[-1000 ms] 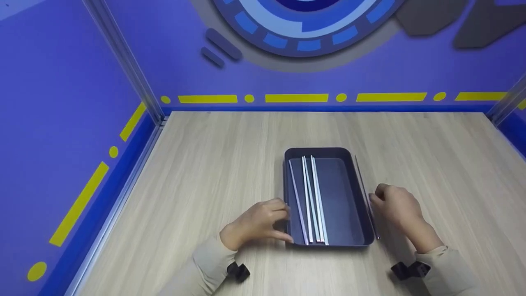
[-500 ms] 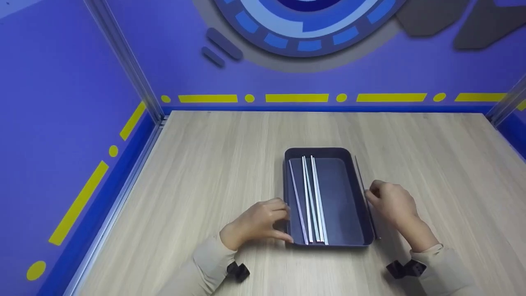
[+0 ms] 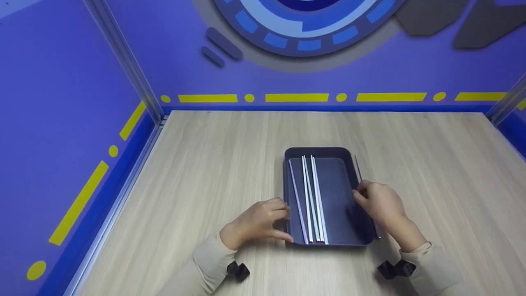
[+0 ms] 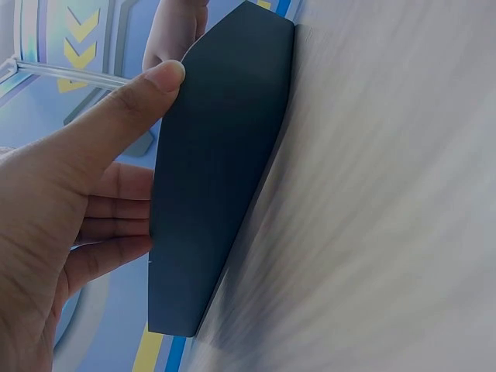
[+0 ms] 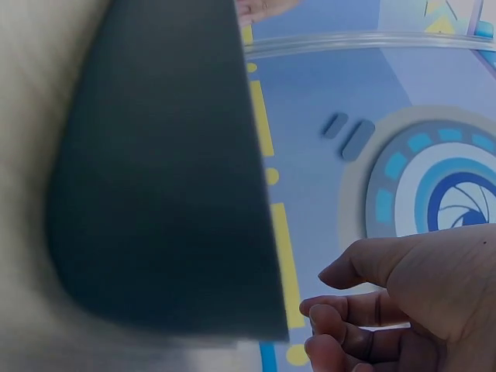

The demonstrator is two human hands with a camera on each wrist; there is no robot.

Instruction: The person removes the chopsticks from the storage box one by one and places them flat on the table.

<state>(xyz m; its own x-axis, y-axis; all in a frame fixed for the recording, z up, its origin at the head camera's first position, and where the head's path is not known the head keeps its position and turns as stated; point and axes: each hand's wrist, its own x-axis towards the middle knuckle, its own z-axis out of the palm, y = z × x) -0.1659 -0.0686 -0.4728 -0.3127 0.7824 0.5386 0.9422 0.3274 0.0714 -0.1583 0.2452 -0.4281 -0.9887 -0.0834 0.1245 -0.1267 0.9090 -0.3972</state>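
A dark rectangular tray (image 3: 335,185) stands on the table with several slim metal chopsticks (image 3: 315,197) lying lengthwise in its left half. The leftmost chopstick (image 3: 298,201) looks purplish and slants. My left hand (image 3: 261,220) holds the tray at its left side, thumb at the near left corner; in the left wrist view the fingertips are hidden behind the rim. Over the tray's right rim hovers my right hand (image 3: 380,203), fingers loosely bent, with nothing showing between thumb and fingers in the right wrist view. A dark chopstick (image 3: 358,167) lies outside along the tray's right wall, partly covered by that hand.
The wood-grain table (image 3: 213,164) ends at a blue back wall (image 3: 181,74) and a blue left wall (image 3: 53,102) with yellow markings. A metal corner post (image 3: 127,61) joins the walls. A black wrist device (image 3: 238,272) sits at each cuff.
My right hand has moved left from beside the outer chopstick to over the tray's right rim. That chopstick, the tray and my left hand have stayed in place.
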